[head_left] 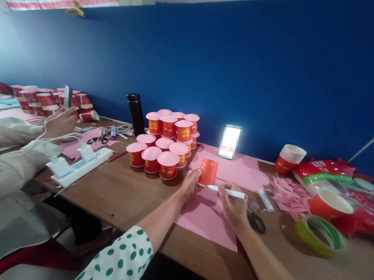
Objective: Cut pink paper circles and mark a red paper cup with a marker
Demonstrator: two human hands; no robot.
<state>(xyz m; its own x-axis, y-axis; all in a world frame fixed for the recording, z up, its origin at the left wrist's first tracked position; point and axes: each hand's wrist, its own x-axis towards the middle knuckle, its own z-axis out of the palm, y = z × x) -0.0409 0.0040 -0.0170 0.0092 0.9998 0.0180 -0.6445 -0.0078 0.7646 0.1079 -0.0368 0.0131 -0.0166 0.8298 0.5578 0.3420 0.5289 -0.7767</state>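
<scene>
Gripping a red paper cup point(208, 172) by its side, the left hand point(189, 184) holds it on the far edge of a pink sheet point(207, 220) in the head view; which way up the cup stands is unclear. The right hand point(233, 206), at four o'clock from the cup, is closed around a white pen point(226, 192) whose tip lies at the cup's base. The two hands are apart, with the cup between them.

A cluster of pink-capped cups point(165, 143) stands at ten o'clock from the cup, with a black flask point(136, 113) behind it. Scissors point(256, 222) lie just beside the right hand at three o'clock, and a green tape roll point(320, 234) lies farther that way. At nine o'clock, well apart, a co-worker's hand point(60, 121) rests near a power strip point(78, 165) on the wooden table point(120, 196).
</scene>
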